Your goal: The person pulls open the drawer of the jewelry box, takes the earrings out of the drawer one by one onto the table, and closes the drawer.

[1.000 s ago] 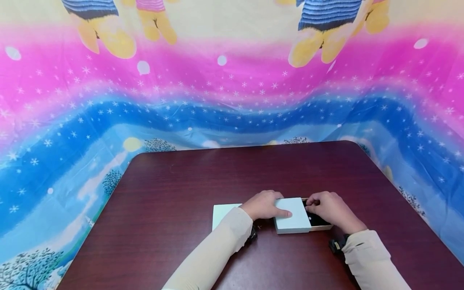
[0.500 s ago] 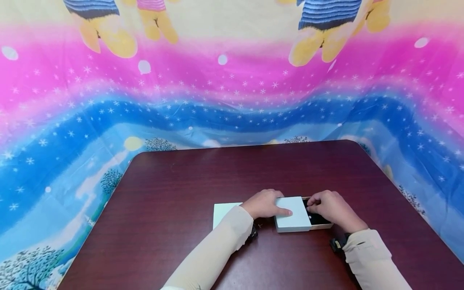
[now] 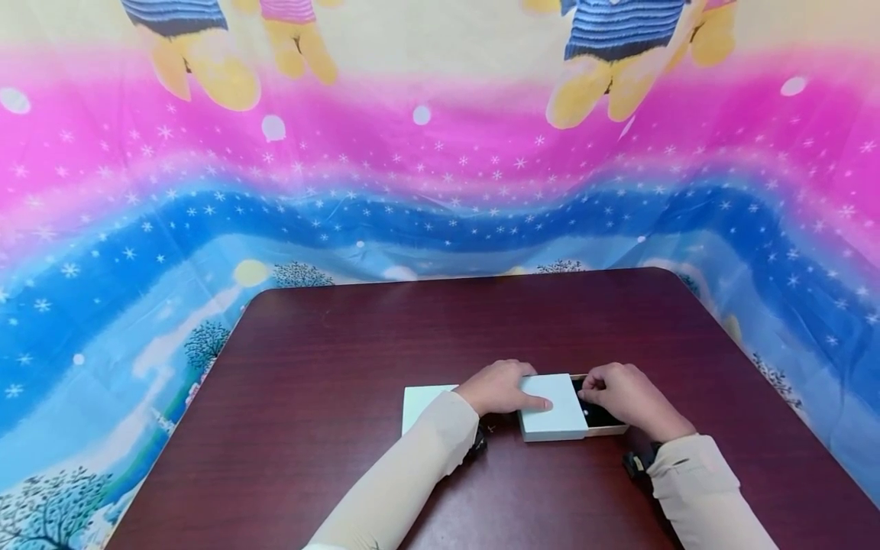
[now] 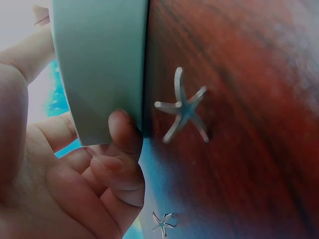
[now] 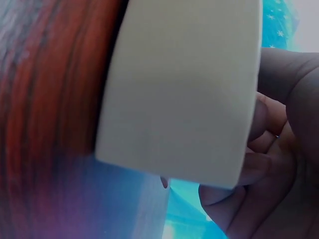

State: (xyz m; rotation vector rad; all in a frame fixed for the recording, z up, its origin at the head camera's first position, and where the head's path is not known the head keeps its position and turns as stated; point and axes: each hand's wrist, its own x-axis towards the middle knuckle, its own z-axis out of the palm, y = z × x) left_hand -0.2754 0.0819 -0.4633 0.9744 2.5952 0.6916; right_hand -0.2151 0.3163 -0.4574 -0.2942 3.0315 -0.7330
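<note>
A pale mint sliding box lies on the table, its cover [image 3: 555,422] partly drawn off the tray [image 3: 608,431]. My left hand [image 3: 499,387] grips the cover from the left, thumb on top; in the left wrist view its curled fingers press the box's end. The tray has a black lining with a small white dot [image 3: 587,413] on it. My right hand [image 3: 627,393] reaches over the tray, thumb and fingertips together at the lining; whatever lies between them is hidden. Near the left hand, a silver starfish-shaped piece [image 4: 184,110] lies on the table, with a smaller-looking one [image 4: 162,224] beyond.
Another pale mint box [image 3: 421,405] lies to the left, partly covered by my left forearm. The dark red-brown table [image 3: 385,328] has rounded far corners. A printed cloth [image 3: 426,206] hangs behind and beside it. Each wrist wears a black strap [image 3: 639,463].
Both hands keep nearly the same place on the cover and over the tray. The view shifts very slightly; no other clear movement shows.
</note>
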